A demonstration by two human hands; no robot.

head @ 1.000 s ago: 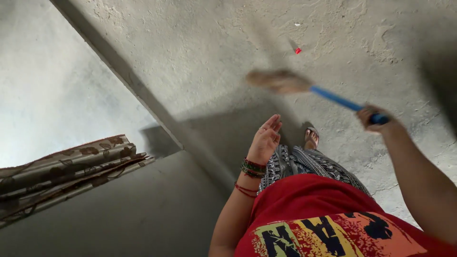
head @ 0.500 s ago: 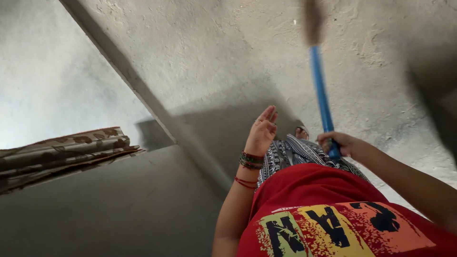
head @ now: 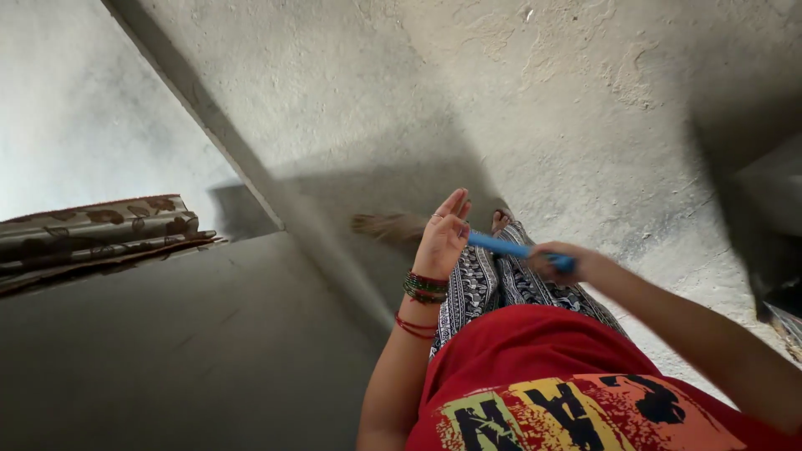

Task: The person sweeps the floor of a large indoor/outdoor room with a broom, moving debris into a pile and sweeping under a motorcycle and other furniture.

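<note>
My right hand (head: 558, 262) grips the end of a broom's blue handle (head: 501, 245). The handle runs left behind my left hand to the blurred straw head (head: 386, 227), which lies low over the rough concrete floor (head: 401, 92) near a wall's base. My left hand (head: 441, 235) is raised in front of my body with fingers straight and apart, holding nothing, bangles on its wrist. A sandalled foot (head: 501, 220) shows just past that hand.
A grey wall (head: 209, 342) fills the lower left, meeting the floor along a diagonal ledge (head: 251, 175). A patterned curtain's folded edge (head: 92, 238) hangs at left. A dark object (head: 773, 225) stands at the right edge.
The broom swept from the upper right, through pointing straight ahead, round to the left in front of my feet. My right hand drew in toward my body. The left hand stayed raised.
</note>
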